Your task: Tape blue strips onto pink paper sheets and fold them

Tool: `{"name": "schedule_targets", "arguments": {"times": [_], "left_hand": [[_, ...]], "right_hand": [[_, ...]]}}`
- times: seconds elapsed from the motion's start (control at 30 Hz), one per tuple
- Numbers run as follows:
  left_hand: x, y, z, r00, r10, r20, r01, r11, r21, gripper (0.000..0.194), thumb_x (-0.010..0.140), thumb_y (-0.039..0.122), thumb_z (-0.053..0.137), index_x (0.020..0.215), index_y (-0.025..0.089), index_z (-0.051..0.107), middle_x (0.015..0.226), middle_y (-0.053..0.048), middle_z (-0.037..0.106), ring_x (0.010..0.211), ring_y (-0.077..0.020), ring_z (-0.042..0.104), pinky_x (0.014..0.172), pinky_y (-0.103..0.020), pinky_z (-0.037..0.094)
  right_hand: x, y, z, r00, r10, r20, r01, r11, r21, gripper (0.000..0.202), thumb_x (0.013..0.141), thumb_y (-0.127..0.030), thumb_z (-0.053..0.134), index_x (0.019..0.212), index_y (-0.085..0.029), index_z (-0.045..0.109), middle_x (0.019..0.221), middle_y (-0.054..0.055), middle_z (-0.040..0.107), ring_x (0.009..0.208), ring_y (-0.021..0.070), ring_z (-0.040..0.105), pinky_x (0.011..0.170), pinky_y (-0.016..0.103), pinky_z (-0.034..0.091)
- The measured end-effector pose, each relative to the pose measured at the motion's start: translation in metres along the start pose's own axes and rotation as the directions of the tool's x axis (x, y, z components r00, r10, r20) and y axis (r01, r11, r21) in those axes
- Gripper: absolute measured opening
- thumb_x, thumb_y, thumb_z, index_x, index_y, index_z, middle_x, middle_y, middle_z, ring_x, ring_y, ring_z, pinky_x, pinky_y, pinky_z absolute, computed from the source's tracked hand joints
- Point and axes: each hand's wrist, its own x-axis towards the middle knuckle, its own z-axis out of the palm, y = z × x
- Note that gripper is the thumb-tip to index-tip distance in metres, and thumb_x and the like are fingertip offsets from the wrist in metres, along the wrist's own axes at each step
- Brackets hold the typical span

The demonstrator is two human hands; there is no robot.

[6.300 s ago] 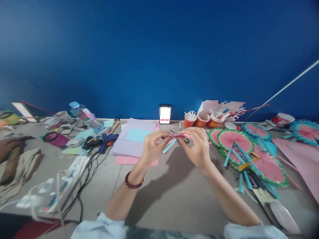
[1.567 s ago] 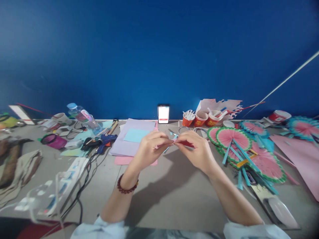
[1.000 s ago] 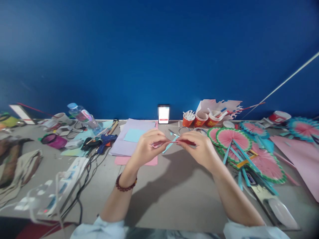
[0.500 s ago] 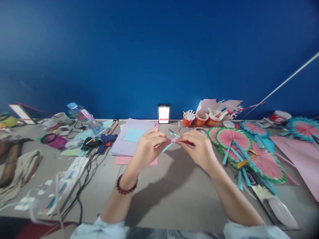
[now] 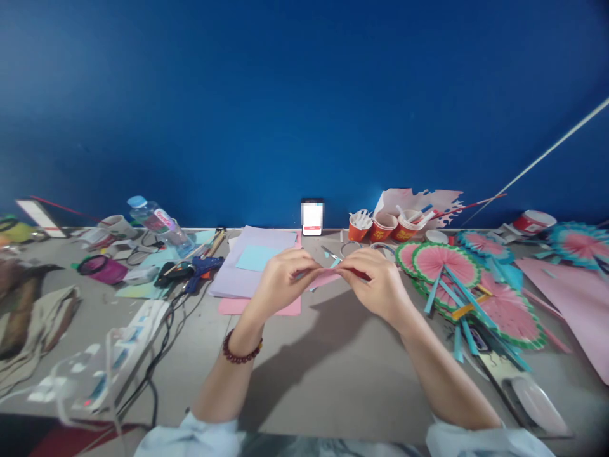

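A small piece of pink paper [image 5: 327, 277] is stretched between my two hands above the middle of the table. My left hand [image 5: 284, 279], with a beaded bracelet at the wrist, pinches its left end. Thumb and fingers of my right hand [image 5: 375, 282] pinch the other end. Most of the paper's edges are hidden by the fingers. Just beyond lie scissors [image 5: 332, 254], partly covered by my right hand. Left of my hands, a light blue sheet [image 5: 254, 258] rests on lilac paper [image 5: 228, 287], with pink paper [image 5: 229, 307] underneath.
Watermelon-patterned paper fans [image 5: 447, 263] lie at the right, near a white mouse [image 5: 537, 403]. Red paper cups [image 5: 360, 230] and a phone [image 5: 313, 218] stand along the blue wall. Leftward are a blue glue gun [image 5: 202, 273], a bottle [image 5: 162, 223] and a power strip [image 5: 128, 349] with cables.
My fingertips have moved slightly apart, and more of the pink paper shows between them. It now hangs below the fingers, covering part of the blue strip behind.
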Motion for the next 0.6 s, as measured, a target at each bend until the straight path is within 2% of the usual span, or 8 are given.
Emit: {"name": "schedule_targets", "arguments": {"times": [0.13,0.23,0.43,0.6], "left_hand": [[0.001,-0.006,0.0,0.994,-0.084,0.067,0.092,0.986,-0.136,0.029,0.089,0.038,0.054,0.074,0.017,0.068,0.072,-0.005,0.065,0.066,-0.0135,0.058,0.058,-0.024,0.043],[0.002,-0.01,0.0,0.989,-0.117,0.089,0.131,0.976,-0.174,0.03,0.088,0.039,0.055,0.073,0.017,0.068,0.069,-0.004,0.064,0.065,-0.0132,0.057,0.057,-0.024,0.044],[0.002,-0.012,0.0,0.979,-0.156,0.134,0.176,0.972,-0.155,0.029,0.088,0.037,0.056,0.071,0.016,0.067,0.067,-0.003,0.063,0.064,-0.0126,0.057,0.056,-0.023,0.042],[0.0,-0.01,-0.004,0.974,-0.142,0.175,0.163,0.981,-0.109,0.029,0.089,0.039,0.053,0.075,0.018,0.068,0.069,-0.002,0.064,0.064,-0.0132,0.056,0.055,-0.023,0.041]], "right_hand": [[-0.001,0.003,0.002,0.998,0.033,0.052,-0.032,0.999,-0.014,0.016,0.087,-0.023,0.057,0.076,-0.021,0.069,0.074,0.005,0.069,0.073,0.019,0.061,0.071,0.033,0.045],[-0.001,0.005,0.003,0.995,0.059,0.078,-0.059,0.998,-0.008,0.016,0.087,-0.024,0.057,0.077,-0.021,0.069,0.073,0.004,0.069,0.071,0.0181,0.06,0.069,0.031,0.045],[-0.001,0.008,0.004,0.988,0.096,0.123,-0.098,0.995,0.009,0.015,0.085,-0.016,0.058,0.076,-0.022,0.068,0.073,0.002,0.068,0.071,0.0162,0.059,0.064,0.027,0.043],[0.0,0.007,0.005,0.984,0.095,0.15,-0.094,0.995,-0.014,0.018,0.085,-0.011,0.057,0.075,-0.021,0.068,0.072,0.001,0.068,0.071,0.0163,0.058,0.064,0.027,0.042]]}}
